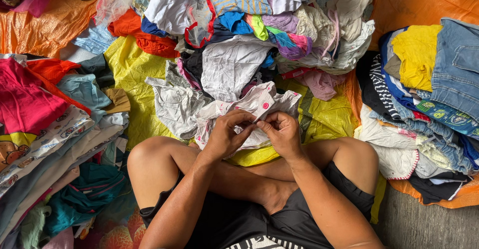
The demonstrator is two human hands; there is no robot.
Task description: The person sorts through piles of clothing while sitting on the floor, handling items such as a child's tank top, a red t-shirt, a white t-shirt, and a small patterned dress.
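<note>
Above crossed legs, both hands (257, 132) pinch a crumpled white garment (259, 104) with pink buttons and trim.

Person sits cross-legged, bare forearms angled inward over the knees, left hand (227, 134) and right hand (282, 132) meeting at centre, fingers curled and pinched shut, thumbs on top, knuckles nearly touching each other.

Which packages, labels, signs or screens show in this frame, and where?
No packages, signs or screens in view.
Red tag: narrow strip on a garment in the centre pile, above the white garment with pink buttons that the left hand and right hand hold; markings too small to tell.
</note>
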